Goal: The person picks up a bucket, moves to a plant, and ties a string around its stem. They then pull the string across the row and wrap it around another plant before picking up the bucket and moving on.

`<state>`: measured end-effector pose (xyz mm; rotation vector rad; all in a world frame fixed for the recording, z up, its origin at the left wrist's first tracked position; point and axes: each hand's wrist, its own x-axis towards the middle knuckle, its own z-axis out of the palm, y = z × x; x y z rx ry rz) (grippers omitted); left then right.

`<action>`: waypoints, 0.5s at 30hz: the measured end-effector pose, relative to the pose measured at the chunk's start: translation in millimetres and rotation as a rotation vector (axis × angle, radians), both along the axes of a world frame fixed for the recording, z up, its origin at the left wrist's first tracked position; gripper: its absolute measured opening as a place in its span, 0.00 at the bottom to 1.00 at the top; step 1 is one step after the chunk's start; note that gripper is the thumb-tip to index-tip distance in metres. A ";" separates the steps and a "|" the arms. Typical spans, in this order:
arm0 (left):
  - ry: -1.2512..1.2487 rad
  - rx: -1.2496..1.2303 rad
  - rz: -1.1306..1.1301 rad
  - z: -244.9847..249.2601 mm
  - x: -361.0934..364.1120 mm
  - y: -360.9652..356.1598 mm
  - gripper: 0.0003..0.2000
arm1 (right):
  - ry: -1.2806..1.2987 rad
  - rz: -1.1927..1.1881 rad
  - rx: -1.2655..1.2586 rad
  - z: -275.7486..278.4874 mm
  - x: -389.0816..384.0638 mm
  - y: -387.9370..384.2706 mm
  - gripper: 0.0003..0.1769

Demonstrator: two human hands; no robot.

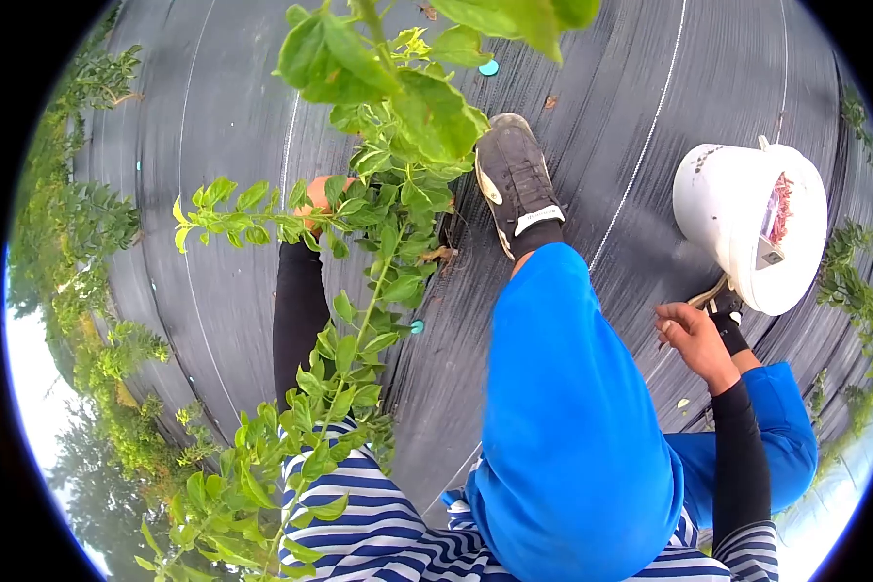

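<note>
Left hand: at the left side of the leafy plant, among its side leaves. Fingers mostly behind foliage; cannot tell whether they are open, closed or gripping a stem. Contact with leaves likely, not confirmed.

Plant axis: the long stem runs lengthwise from beside the striped shirt outward, past the left hand, which lies just off its left flank. One leafy side shoot crosses that hand's wrist area, pointing left of the plant.

Right hand: well apart, right of the plant, beyond the bent blue-covered knee. Fingers loosely curled; cannot tell if anything small is pinched. Left hand is clearly the nearer to the plant.

Farther right of the plant: white bucket, reddish material at its opening. Dark shoe: close on the plant's right.
</note>
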<state>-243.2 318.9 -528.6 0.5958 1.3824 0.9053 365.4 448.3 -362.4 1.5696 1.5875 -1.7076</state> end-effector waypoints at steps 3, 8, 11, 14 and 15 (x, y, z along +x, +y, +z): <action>0.234 0.050 -0.014 10.8 19.0 -10.0 0.12 | -0.018 -0.050 -0.028 -3.7 4.0 -3.1 0.16; 0.478 0.106 -0.038 20.7 36.4 -23.5 0.12 | -0.003 -0.031 -0.047 -5.1 -1.1 -2.1 0.16; 0.574 0.132 -0.053 23.9 42.8 -29.4 0.13 | 0.010 -0.034 -0.045 -5.3 -3.9 -0.3 0.15; 0.659 0.151 -0.074 25.9 47.6 -34.8 0.13 | 0.010 -0.050 -0.046 -1.2 -8.0 0.4 0.15; 0.686 0.157 -0.079 26.8 49.7 -36.5 0.13 | 0.007 -0.055 -0.041 -0.5 -8.8 0.5 0.15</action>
